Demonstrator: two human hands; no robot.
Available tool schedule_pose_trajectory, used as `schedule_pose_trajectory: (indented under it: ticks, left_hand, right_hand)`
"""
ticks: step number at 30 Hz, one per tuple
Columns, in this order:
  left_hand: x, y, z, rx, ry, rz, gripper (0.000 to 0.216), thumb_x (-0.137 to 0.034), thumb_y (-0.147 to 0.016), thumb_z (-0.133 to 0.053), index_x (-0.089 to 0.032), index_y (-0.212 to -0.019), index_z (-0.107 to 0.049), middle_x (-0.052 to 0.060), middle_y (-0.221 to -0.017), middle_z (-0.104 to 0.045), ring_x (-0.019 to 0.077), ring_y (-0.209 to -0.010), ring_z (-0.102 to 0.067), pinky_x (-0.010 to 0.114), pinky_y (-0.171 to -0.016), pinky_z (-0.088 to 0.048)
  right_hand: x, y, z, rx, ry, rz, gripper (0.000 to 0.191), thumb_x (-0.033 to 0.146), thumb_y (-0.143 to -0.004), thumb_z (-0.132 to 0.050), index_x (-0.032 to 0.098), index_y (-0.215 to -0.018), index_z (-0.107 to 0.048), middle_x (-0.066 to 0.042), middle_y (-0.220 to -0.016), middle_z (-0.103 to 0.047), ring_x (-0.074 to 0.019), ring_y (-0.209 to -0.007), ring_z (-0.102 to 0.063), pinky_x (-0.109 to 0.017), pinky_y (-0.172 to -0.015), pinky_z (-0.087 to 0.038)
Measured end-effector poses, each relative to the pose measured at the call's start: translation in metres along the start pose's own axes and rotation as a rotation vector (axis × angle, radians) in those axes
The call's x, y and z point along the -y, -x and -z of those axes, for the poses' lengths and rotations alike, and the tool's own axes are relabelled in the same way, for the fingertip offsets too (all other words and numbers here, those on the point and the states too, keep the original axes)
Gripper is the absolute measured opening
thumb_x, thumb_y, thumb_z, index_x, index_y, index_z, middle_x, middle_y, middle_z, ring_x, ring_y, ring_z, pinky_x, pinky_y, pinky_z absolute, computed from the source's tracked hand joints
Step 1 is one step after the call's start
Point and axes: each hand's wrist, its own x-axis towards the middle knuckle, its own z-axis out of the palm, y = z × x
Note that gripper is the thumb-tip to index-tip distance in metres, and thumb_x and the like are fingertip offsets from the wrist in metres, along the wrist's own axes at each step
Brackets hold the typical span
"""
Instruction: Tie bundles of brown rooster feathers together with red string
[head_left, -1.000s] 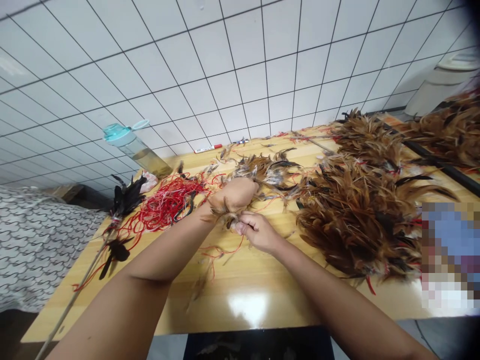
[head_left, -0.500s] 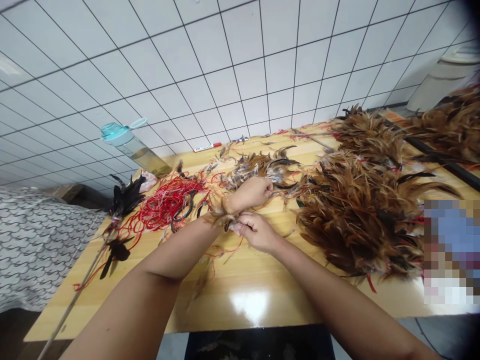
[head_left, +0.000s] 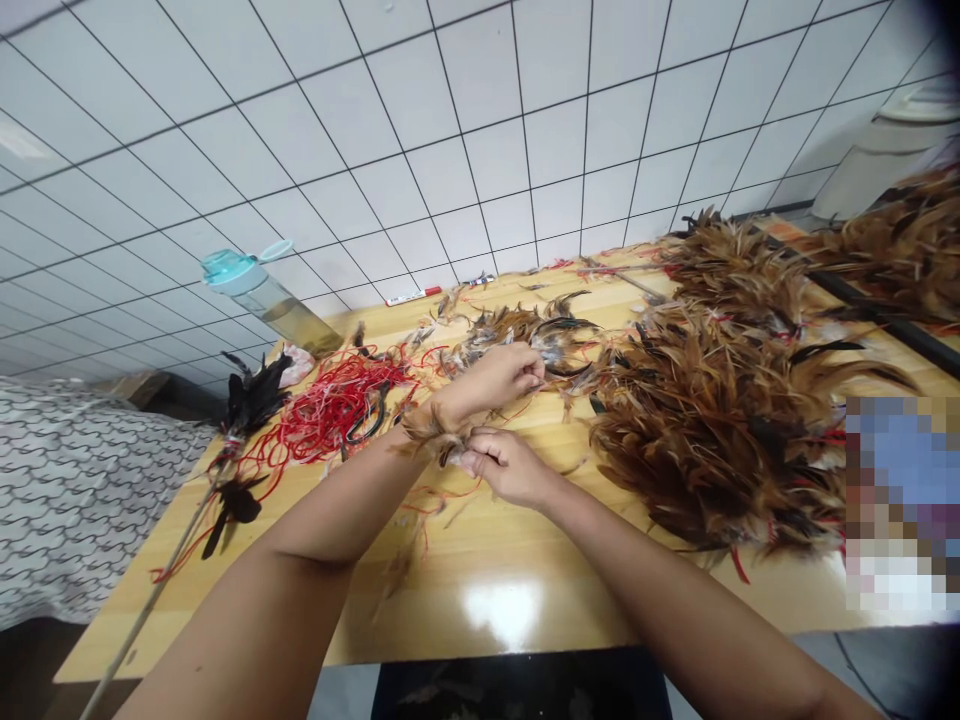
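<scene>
1. Wooden table point(head_left: 525, 600) carrying heaped brown feather bundles point(head_left: 720, 440) on the right, within reach as stock.
2. Red string tangle point(head_left: 337, 400) spread on the left, close by for tying; water bottle point(head_left: 262, 295) tipped against the tiled wall.
3. Left hand point(head_left: 499, 375) stretched forward over the loose feather pile point(head_left: 525, 330), fingers pinching narrow there; held item too small to tell.
4. Right hand point(head_left: 506, 465) closed on a small feather tuft point(head_left: 435, 440) pressed against the left wrist, bracing it.
5. Versus a second ago: left fist unrolled, reaching further toward the pile; right hand barely shifted.
</scene>
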Motion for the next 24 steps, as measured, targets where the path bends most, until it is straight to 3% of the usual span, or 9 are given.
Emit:
schedule_pose_trajectory:
  ticks: [4,8,11,15,21,24]
  left_hand:
    - [0.014,0.016,0.025,0.080,0.084,-0.115,0.017,-0.011,-0.080,-0.050,-0.017,-0.080,-0.067,0.004,-0.083,-0.063,0.0119,-0.080,-0.056,0.022,-0.074,-0.042]
    - [0.022,0.031,0.031,0.028,0.060,0.063,0.014,-0.014,-0.080,-0.053,-0.016,-0.081,-0.066,0.002,-0.081,-0.065,0.0112,-0.077,-0.057,0.022,-0.074,-0.042]
    - [0.018,0.037,0.023,0.015,0.170,0.173,0.015,-0.017,-0.081,-0.052,-0.016,-0.089,-0.064,0.001,-0.085,-0.066,0.0098,-0.075,-0.057,0.021,-0.070,-0.043]
    - [0.001,0.033,0.009,0.104,0.257,0.172,0.016,-0.017,-0.080,-0.053,-0.015,-0.093,-0.062,0.001,-0.082,-0.065,0.0086,-0.070,-0.056,0.019,-0.066,-0.044]
    - [-0.015,0.011,-0.005,0.172,0.134,-0.072,0.023,-0.013,-0.082,-0.048,-0.015,-0.098,-0.064,0.005,-0.093,-0.068,0.0118,-0.082,-0.059,0.022,-0.078,-0.045]
    - [-0.019,0.001,-0.016,0.218,0.045,-0.094,0.025,-0.010,-0.080,-0.046,-0.014,-0.095,-0.064,0.006,-0.093,-0.068,0.0128,-0.081,-0.059,0.024,-0.079,-0.045]
  right_hand:
    - [0.002,0.000,-0.001,0.046,0.020,0.027,0.029,0.011,-0.082,-0.050,0.018,-0.055,-0.041,0.003,-0.060,-0.043,-0.0094,-0.060,-0.044,-0.022,-0.058,-0.033]
    - [0.003,0.000,-0.002,0.077,0.028,0.005,0.029,0.010,-0.082,-0.049,0.018,-0.055,-0.041,0.004,-0.060,-0.042,-0.0091,-0.059,-0.043,-0.021,-0.057,-0.032]
    - [0.002,0.000,-0.002,0.087,0.031,-0.009,0.029,0.012,-0.083,-0.049,0.017,-0.055,-0.041,0.004,-0.060,-0.042,-0.0090,-0.059,-0.043,-0.021,-0.057,-0.031]
    - [0.000,0.001,-0.001,0.107,0.064,-0.052,0.028,0.014,-0.082,-0.051,0.017,-0.056,-0.043,0.004,-0.058,-0.042,-0.0092,-0.058,-0.042,-0.022,-0.056,-0.029]
    - [0.000,0.002,-0.002,0.155,0.079,-0.012,0.029,0.014,-0.082,-0.050,0.017,-0.056,-0.039,0.004,-0.060,-0.042,-0.0094,-0.060,-0.041,-0.023,-0.058,-0.029]
    - [0.000,0.002,-0.002,0.188,0.069,0.037,0.028,0.014,-0.082,-0.050,0.017,-0.056,-0.038,0.004,-0.060,-0.041,-0.0092,-0.061,-0.041,-0.023,-0.058,-0.029]
